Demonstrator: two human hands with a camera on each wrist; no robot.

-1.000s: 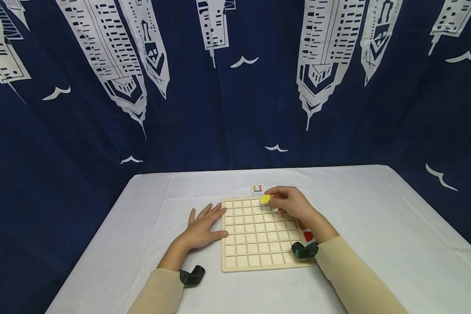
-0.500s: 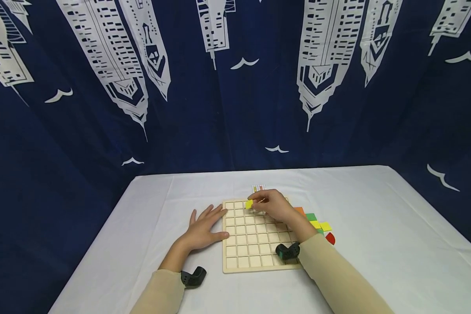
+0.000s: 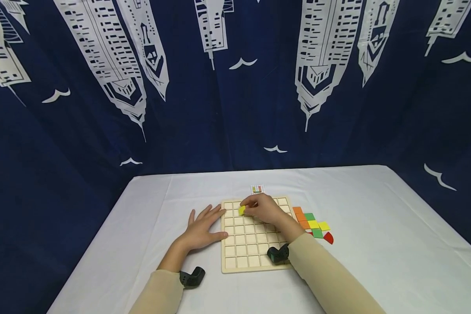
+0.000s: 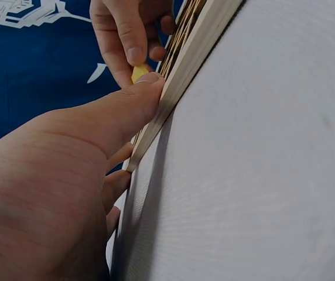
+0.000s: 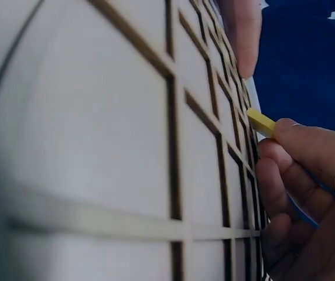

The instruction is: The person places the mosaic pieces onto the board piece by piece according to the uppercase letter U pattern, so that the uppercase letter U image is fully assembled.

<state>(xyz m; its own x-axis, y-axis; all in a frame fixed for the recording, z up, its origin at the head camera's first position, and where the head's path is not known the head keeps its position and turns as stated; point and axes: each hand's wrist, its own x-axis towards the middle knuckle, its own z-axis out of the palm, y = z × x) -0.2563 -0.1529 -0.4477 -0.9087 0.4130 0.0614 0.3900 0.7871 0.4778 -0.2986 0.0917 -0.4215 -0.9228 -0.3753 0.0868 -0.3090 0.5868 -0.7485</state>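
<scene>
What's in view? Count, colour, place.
Backdrop: 1, navy and white, behind
Table: 1, white, before backdrop
Grid board: 1, pale wood, on table
Printed card: 1, white, multicoloured, beyond board
Held tile: 1, yellow, over board's far left
Orange tiles: 3, right of board
Green tiles: 2, same cluster
Yellow tiles: 2, same cluster
Red pieces: 2 visible, same cluster
Wrist cameras: 2, black, at wrists
Sleeves: 2, beige, on forearms
Left grip: 1, touching board's left edge
Right grip: 1, pinching held tile

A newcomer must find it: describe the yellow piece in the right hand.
On the white table lies a wooden grid board. Toward its far left corner, the right hand pinches the yellow piece. It alone is held; the other yellow pieces lie right of the board.
</scene>
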